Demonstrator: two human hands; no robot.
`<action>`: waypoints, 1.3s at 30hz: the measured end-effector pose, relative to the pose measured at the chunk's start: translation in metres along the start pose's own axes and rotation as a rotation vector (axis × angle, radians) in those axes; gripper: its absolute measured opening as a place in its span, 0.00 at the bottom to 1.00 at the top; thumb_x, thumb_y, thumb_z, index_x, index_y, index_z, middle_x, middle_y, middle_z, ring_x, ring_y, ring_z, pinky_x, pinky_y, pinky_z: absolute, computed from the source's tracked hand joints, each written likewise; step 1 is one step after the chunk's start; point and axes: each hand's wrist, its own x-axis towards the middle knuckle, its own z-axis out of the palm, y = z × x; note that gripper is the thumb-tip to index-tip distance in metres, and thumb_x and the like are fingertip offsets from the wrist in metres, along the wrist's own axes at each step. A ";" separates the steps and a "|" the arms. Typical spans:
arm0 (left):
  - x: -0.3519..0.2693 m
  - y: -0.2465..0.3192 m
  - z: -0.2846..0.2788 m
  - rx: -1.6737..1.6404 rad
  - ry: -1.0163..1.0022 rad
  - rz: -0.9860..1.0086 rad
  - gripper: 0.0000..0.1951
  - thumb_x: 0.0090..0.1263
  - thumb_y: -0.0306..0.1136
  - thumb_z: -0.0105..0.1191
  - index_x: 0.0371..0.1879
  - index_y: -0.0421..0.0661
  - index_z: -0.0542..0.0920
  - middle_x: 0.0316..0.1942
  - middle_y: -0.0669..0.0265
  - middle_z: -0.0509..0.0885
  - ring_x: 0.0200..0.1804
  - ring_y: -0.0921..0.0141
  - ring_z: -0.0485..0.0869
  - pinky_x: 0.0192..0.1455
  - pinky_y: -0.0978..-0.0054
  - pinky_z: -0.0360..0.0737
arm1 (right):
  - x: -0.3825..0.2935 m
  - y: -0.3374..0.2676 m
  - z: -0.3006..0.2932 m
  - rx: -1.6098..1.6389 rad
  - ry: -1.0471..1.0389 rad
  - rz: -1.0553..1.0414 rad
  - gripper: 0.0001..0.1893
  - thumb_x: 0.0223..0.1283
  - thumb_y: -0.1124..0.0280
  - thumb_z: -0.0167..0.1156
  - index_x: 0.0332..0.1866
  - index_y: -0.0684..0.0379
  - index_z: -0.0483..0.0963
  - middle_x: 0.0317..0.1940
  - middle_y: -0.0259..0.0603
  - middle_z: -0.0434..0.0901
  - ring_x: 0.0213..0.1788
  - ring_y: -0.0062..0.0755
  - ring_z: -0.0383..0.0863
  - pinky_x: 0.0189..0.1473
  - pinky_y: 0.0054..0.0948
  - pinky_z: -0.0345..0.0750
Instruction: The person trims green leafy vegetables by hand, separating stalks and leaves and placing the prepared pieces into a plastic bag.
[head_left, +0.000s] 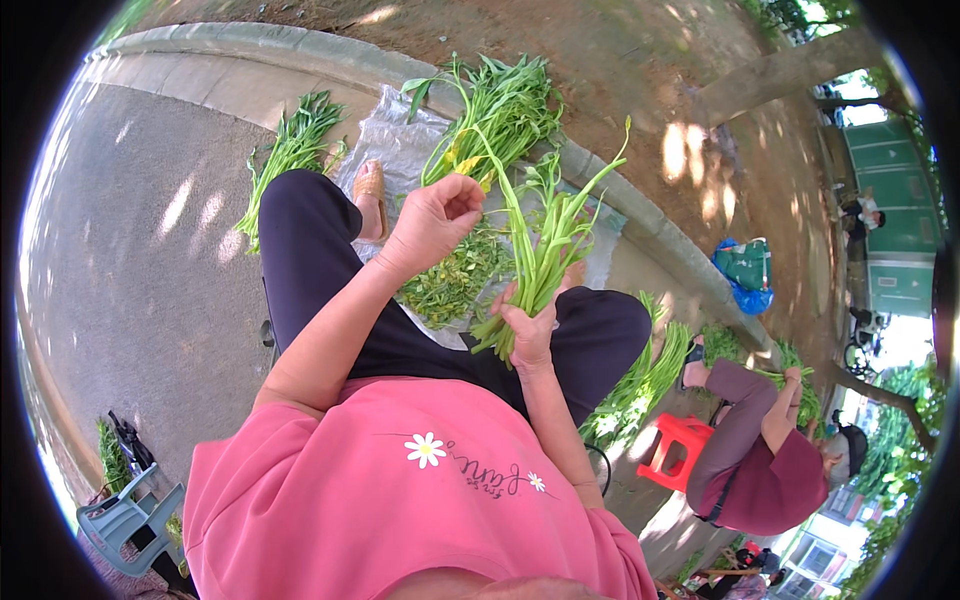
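My right hand (529, 330) grips the lower stems of a bunch of leafy green vegetable stalks (544, 255), probably water spinach. The stalks fan upward, and one long stem bends over to the left. Left of the bunch, my left hand (439, 217) has its thumb and fingertips pinched together, with nothing clearly visible between them. Just beyond those fingers are yellow leaves (469, 165). Between my feet, plucked leaves (457, 281) lie heaped on a plastic sheet (401, 124). A large pile of uncut-looking greens (506, 105) rests at the sheet's far side.
More greens (296, 146) lie left of my knee, and others (652, 375) to the right. A stone kerb (660, 229) curves past the sheet. At right, another person (772, 465) handles greens beside a red plastic stool (675, 454). A grey-blue plastic chair (135, 521) stands lower left.
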 end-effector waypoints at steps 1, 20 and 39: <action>0.000 0.002 0.001 0.184 -0.001 0.064 0.10 0.59 0.19 0.56 0.39 0.41 0.75 0.31 0.71 0.79 0.32 0.80 0.78 0.39 0.82 0.77 | 0.000 -0.001 0.001 0.010 0.003 -0.001 0.12 0.43 0.81 0.55 0.37 0.63 0.68 0.27 0.36 0.72 0.28 0.28 0.76 0.30 0.24 0.71; 0.021 -0.010 -0.012 0.148 -0.267 -0.248 0.09 0.65 0.28 0.53 0.40 0.38 0.81 0.31 0.67 0.83 0.35 0.80 0.78 0.41 0.81 0.76 | 0.001 0.002 -0.012 0.232 -0.190 0.168 0.15 0.40 0.76 0.59 0.36 0.60 0.65 0.29 0.37 0.69 0.31 0.31 0.74 0.35 0.27 0.72; 0.029 0.029 0.023 -0.186 0.101 -0.238 0.10 0.60 0.34 0.57 0.26 0.39 0.75 0.19 0.73 0.74 0.22 0.81 0.71 0.25 0.82 0.69 | -0.004 -0.008 0.004 -0.009 -0.142 0.012 0.10 0.40 0.81 0.55 0.33 0.64 0.68 0.25 0.37 0.71 0.26 0.28 0.75 0.30 0.25 0.72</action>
